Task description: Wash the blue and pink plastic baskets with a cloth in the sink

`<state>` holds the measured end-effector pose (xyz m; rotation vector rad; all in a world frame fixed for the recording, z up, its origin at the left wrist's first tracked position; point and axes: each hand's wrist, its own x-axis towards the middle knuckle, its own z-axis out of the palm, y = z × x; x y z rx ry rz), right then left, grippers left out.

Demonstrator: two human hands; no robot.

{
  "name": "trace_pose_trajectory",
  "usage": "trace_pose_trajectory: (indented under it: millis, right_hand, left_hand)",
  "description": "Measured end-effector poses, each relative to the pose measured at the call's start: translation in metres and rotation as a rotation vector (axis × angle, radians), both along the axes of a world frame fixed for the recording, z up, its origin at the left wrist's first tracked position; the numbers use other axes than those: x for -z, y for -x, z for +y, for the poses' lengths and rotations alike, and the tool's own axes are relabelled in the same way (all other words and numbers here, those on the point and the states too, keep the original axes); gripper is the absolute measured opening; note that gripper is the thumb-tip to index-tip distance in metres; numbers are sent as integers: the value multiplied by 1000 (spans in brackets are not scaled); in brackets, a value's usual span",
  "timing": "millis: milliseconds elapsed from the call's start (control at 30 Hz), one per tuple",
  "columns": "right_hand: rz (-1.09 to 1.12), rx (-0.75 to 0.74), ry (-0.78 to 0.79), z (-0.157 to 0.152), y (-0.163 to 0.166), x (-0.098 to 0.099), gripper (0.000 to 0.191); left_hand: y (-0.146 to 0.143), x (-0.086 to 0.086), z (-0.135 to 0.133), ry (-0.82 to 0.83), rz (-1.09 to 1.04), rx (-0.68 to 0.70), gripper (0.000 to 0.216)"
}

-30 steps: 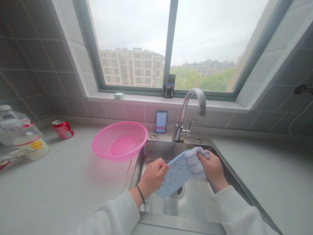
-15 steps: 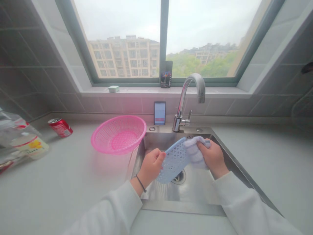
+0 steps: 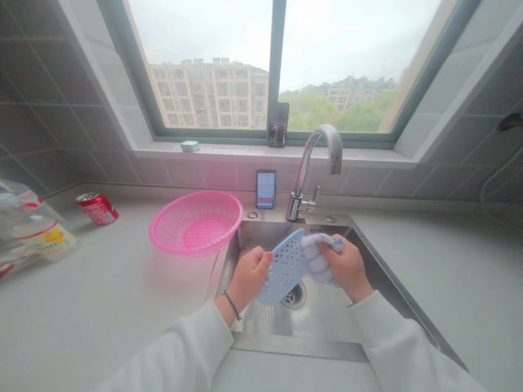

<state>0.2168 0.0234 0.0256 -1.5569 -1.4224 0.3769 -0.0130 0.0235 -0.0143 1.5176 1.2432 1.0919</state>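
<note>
Stainless steel sink (image 3: 261, 237) beneath a window (image 3: 204, 71): the left hand (image 3: 249, 275) grips a pale blue perforated plastic strainer (image 3: 285, 270) while the right hand (image 3: 345, 267) closes around a striped cloth (image 3: 317, 261) pressed against it. A pink plastic basket (image 3: 195, 223) sits just left of the hands; farther left, a red drinks can (image 3: 97, 208) lies on its side, its lettering unreadable.

Head-worn view, facing down, over hands (image 3: 345, 269)
</note>
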Motion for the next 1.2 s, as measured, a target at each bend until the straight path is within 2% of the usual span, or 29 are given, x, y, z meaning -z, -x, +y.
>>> trace_pose_trajectory:
  millis: [100, 167, 333, 400, 467, 567, 633, 700, 800, 900, 1000, 1100, 1167, 1200]
  right_hand:
    - [-1, -235, 28, -13, 24, 1, 38]
    - [-19, -282, 33, -14, 28, 2, 37]
    - [-25, 32, -14, 7, -8, 3, 41]
    - [-13, 58, -15, 7, -11, 2, 41]
    - [0, -32, -9, 0, 1, 2, 40]
    - [-15, -275, 12, -15, 28, 4, 37]
    - [-43, -325, 17, -16, 32, 5, 36]
    - [-60, -214, -6, -7, 19, 4, 38]
    - [-68, 48, -52, 10, -15, 2, 42]
    - [-33, 128, -56, 9, -23, -1, 42]
    - [-1, -18, -69, -12, 6, -2, 38]
    - [-94, -319, -92, -30, 39, -3, 36]
    - [-125, -366, -91, -29, 42, -4, 37]
    - [-118, -312, -92, -25, 37, -5, 37]
  left_hand:
    - [-1, 1, 1, -4, 8, -32, 52]
    - [-1, 1, 2, -3, 4, -36, 51]
    - [-3, 1, 0, 13, -39, 7, 52]
    - [-3, 2, 0, 10, -49, 13, 51]
    - [-3, 3, 0, 3, -46, -1, 51]
    - [-2, 4, 2, -9, -22, -19, 49]
    - [-2, 3, 2, -16, -10, -19, 48]
    - [-2, 2, 2, -18, -15, -13, 49]
    - [-3, 1, -1, 2, -63, 28, 50]
    - [-5, 3, -3, 8, -110, 74, 50]
    - [-5, 5, -2, -4, -124, 65, 48]
    - [-4, 5, 0, -46, -58, 49, 44]
    - [-3, 3, 0, -68, -17, 56, 43]
    - [-2, 3, 0, -64, -17, 61, 43]
